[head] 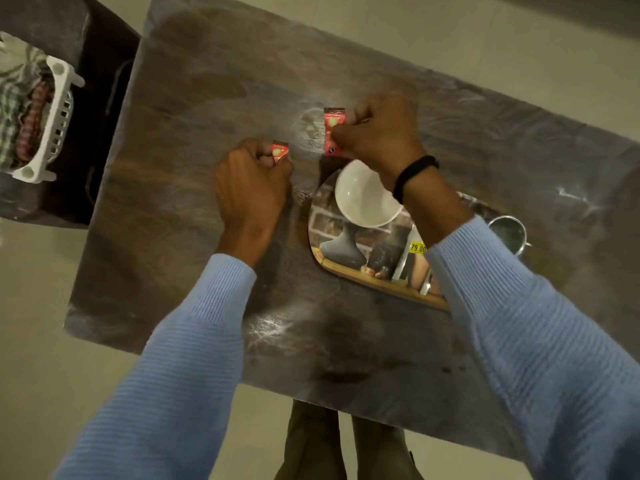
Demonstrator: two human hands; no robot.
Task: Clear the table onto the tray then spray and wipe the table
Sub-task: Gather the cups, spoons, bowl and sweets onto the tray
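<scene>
My left hand point(251, 183) is closed on a small red sachet point(280, 151) over the middle of the dark brown table point(194, 140). My right hand point(377, 131) grips a second, larger red sachet point(334, 131) just to the right, slightly farther away. Below my right wrist lies a printed tray point(349, 268) with a wooden-look rim; a white bowl point(363, 199) rests on it. Part of the tray is hidden by my right sleeve. A white stick-like item point(403, 258) with a yellow price tag point(418, 248) also lies on the tray.
A steel cup point(509, 233) stands on the table right of the tray. At the far left, a white plastic basket point(52, 126) with checked cloth sits on a dark seat. Pale floor surrounds the table; my legs show at the near edge.
</scene>
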